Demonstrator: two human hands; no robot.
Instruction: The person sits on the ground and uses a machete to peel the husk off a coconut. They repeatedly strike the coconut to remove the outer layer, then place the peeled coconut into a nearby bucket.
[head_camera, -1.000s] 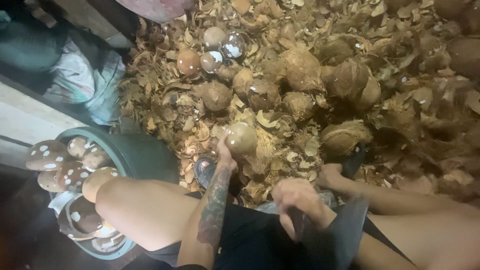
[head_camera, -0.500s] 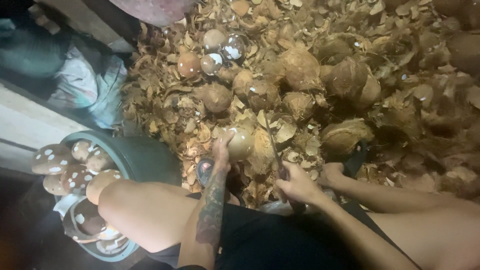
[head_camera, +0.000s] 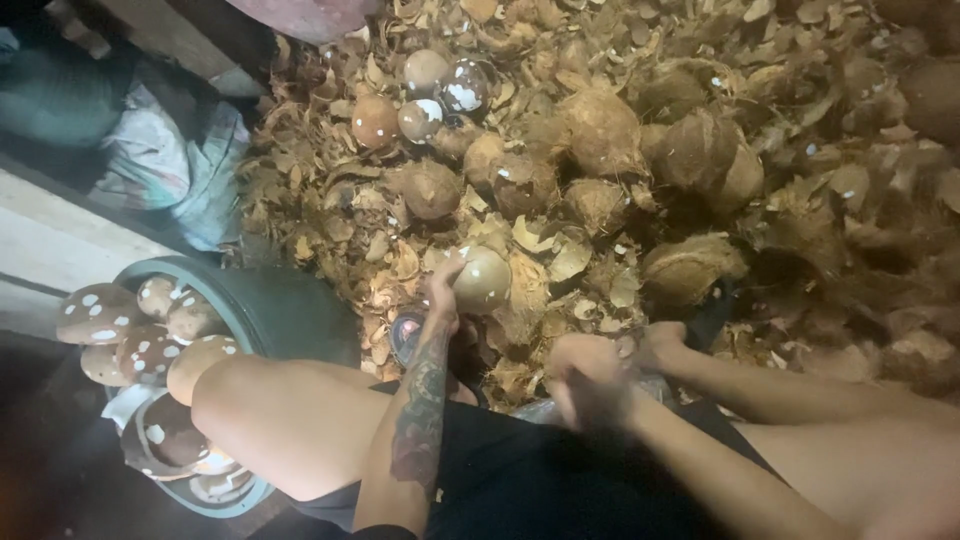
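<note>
My left hand grips a round, pale peeled coconut and holds it just above the litter of shell chips in front of my knees. The tattooed forearm runs down from it to the bottom edge. My right hand is a closed fist to the right of and below the coconut, about a hand's width from it. It is blurred, and it looks closed on the handle of a dark tool whose blade is hidden.
A green tub on my left holds several brown peeled coconuts with white spots. A heap of husky coconuts and shell scraps fills the ground ahead. Crumpled cloth lies at upper left. My bare legs frame the bottom.
My right hand with the dark tool went up toward the coconut, then dropped back and down into a fist. My left hand has turned the coconut slightly and kept it in place.
</note>
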